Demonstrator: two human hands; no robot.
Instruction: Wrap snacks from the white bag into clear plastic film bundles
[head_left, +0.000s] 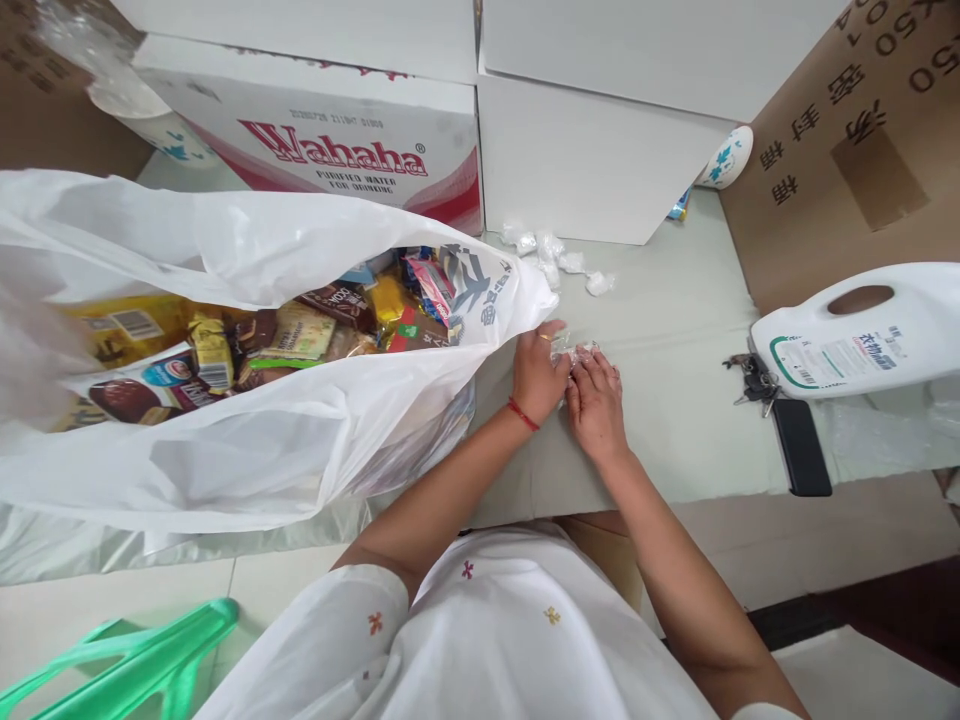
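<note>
My left hand [538, 375], with a red string on its wrist, has its fingers closed on a small piece of clear plastic wrap [562, 345]. Close beside it, my right hand [596, 400] bends its fingers onto the same crinkled plastic, low over the table. Beyond both hands lie several small bundles of clear plastic [551, 250]. A large white plastic bag [247, 460] stands open to the left of my left hand, its right tip almost at my fingers. Inside the bag are packaged snacks [300, 335] in mixed wrappers.
A Wahaha carton [337, 140] and white boxes [570, 160] line the back of the table [667, 330]. At the right are a brown carton [847, 130], a white jug [847, 335], keys [752, 380] and a phone [802, 447]. A green stool [142, 660] stands lower left.
</note>
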